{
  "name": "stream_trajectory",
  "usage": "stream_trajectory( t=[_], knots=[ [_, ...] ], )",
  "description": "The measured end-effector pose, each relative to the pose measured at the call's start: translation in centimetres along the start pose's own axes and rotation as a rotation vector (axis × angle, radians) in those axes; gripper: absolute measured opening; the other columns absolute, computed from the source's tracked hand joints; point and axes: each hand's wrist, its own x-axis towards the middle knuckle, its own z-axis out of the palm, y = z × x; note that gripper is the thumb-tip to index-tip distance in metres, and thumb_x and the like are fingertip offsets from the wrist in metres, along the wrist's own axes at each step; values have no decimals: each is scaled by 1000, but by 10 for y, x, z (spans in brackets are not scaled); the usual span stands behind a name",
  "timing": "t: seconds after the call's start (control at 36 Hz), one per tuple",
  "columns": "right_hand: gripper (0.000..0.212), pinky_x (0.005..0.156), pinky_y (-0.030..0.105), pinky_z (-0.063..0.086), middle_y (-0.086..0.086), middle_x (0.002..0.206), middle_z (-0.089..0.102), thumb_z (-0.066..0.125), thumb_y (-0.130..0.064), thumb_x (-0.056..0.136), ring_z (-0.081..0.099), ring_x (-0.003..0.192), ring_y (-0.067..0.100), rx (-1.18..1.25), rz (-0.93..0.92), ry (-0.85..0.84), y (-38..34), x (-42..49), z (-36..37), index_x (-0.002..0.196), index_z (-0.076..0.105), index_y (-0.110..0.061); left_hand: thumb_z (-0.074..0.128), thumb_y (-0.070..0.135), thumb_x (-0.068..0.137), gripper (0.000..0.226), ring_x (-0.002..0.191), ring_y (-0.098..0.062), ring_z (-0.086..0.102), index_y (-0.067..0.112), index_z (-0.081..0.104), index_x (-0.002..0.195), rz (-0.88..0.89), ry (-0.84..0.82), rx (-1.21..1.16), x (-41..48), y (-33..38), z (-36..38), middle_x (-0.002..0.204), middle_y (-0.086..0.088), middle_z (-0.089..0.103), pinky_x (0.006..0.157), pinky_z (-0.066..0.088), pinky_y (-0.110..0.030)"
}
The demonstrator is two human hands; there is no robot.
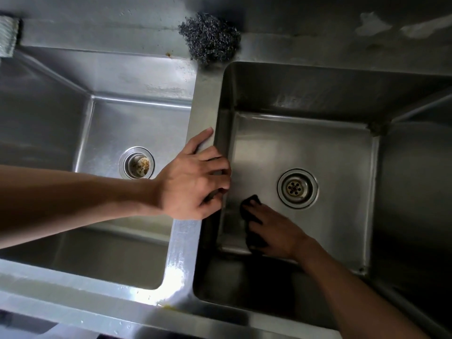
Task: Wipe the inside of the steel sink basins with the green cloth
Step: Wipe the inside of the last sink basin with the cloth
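Our left hand (195, 182) grips the divider (205, 99) that runs between the two steel basins. Its thumb lies stretched along the flat top, and its fingers curl over the edge into the right basin (318, 94). Our right hand (276, 233) reaches down into that same basin and lies flat on the cloth (254, 241), fingers spread and fairly straight, pressing it to the floor of the basin rather than clutching it. The cloth sits at the front-left of the basin floor, close to the left wall and just short of the right drain (297, 187). In this dim light it looks almost black, so we cannot make out its green. Part of it shows beyond the fingertips and part beside the palm. The left basin (61, 106) has its own drain (136, 162), which looks stained brown inside. A steel wool scourer (210, 37) rests on the back ledge of the sink, right where the divider meets it. At the far back-left corner a pale ribbed object (8, 36) pokes into view, too cropped for us to name. The front rim (97, 297) shines with drops of water.
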Motion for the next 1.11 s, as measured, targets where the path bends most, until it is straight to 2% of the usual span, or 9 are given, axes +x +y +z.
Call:
stream_trajectory(
  t=[0.11, 0.19, 0.28, 0.42, 0.53, 0.67, 0.81, 0.94, 1.11],
  knots=[
    [47, 118, 45, 29, 18, 161, 22, 68, -47, 76, 17, 150, 37, -93, 62, -50, 27, -64, -6, 112, 54, -20, 61, 31, 80, 13, 97, -28, 64, 22, 71, 83, 5, 5, -4, -1, -1, 1, 93, 2, 64, 122, 24, -64],
    [60, 111, 46, 39, 21, 158, 28, 83, -37, 59, 31, 143, 42, -93, 214, -73, 41, -106, -15, 108, 55, -17, 62, 31, 80, 13, 98, -28, 64, 22, 71, 83, 7, 13, -12, -1, -1, 1, 92, 2, 64, 123, 23, -64],
    [60, 112, 40, 34, 8, 161, 20, 83, -24, 71, 31, 144, 40, 52, 551, 78, 55, -139, -17, 123, 56, -12, 63, 31, 80, 13, 98, -28, 64, 22, 71, 82, 7, 10, -11, 0, -1, -1, 92, 2, 64, 124, 23, -63],
    [45, 103, 52, 45, 13, 157, 18, 83, -19, 76, 37, 138, 44, 95, 972, 334, 69, -150, -7, 110, 56, -8, 63, 31, 79, 11, 98, -27, 64, 22, 70, 81, 13, 15, -19, 0, -2, 1, 92, 3, 63, 124, 22, -62],
    [50, 109, 53, 40, 24, 155, 20, 85, -10, 70, 31, 139, 49, 160, 914, 325, 60, -132, 4, 109, 54, -2, 63, 30, 79, 8, 97, -28, 64, 23, 69, 80, 19, 14, -27, 0, -2, 0, 92, 4, 63, 123, 23, -63],
    [54, 109, 46, 41, 13, 164, 10, 86, -17, 67, 15, 148, 38, 157, 525, 55, 47, -124, 3, 110, 54, -17, 64, 29, 77, 8, 96, -27, 64, 24, 69, 80, 23, 3, -31, 1, -1, 0, 92, 4, 63, 120, 26, -66],
    [43, 113, 44, 34, 11, 162, 13, 81, -22, 79, 14, 150, 34, 199, 818, 308, 76, -116, -13, 113, 55, -15, 66, 30, 75, 9, 95, -27, 63, 24, 70, 79, 11, -8, -36, 2, 0, -2, 91, 4, 62, 120, 27, -66],
    [41, 114, 43, 26, 27, 154, 22, 74, -18, 86, 22, 142, 45, 240, 1170, 533, 107, -80, -45, 114, 53, 2, 68, 29, 74, 6, 94, -27, 63, 25, 68, 79, 7, -21, -41, 2, -1, -2, 88, 4, 60, 119, 28, -66],
    [35, 114, 42, 29, 13, 164, 12, 74, -18, 85, 13, 150, 34, 333, 807, 392, 86, -58, -37, 112, 55, -6, 69, 28, 75, 5, 94, -27, 64, 24, 68, 78, 16, -23, -34, 2, -1, -1, 88, 4, 61, 119, 28, -66]
  ],
)
